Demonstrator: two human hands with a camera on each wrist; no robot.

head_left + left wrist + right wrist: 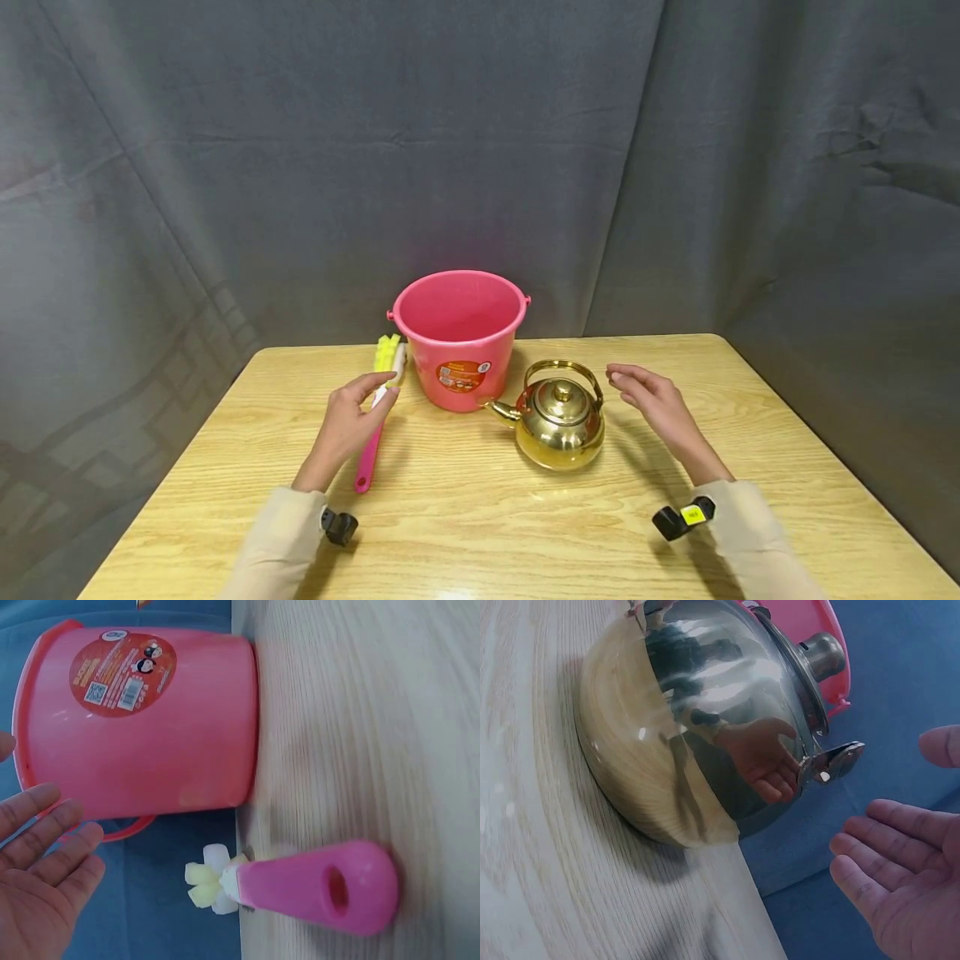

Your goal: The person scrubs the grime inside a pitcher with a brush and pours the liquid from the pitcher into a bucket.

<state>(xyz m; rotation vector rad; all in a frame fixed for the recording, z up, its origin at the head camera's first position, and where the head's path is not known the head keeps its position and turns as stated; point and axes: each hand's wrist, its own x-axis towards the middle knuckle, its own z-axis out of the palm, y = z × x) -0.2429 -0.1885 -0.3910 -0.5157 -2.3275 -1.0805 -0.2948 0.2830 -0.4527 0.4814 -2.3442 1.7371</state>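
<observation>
A gold kettle (561, 433) with an arched handle stands on the table, its spout pointing left. My right hand (662, 410) hovers just right of it, fingers extended and holding nothing; the kettle's shiny side (705, 712) mirrors that hand in the right wrist view. On the left lies a sponge brush with a pink handle (367, 462) and a yellow-and-white head (387, 354). My left hand (348, 425) is over the brush, partly covering it in the head view. Its fingers are loosely extended, and the left wrist view has the brush handle (322, 889) apart from them.
Behind the brush and kettle stands a pink bucket (457, 367) with an orange label, its open top facing up. The kettle spout reaches close to the bucket's base. A dark grey curtain (375, 167) hangs behind the wooden table (465, 533).
</observation>
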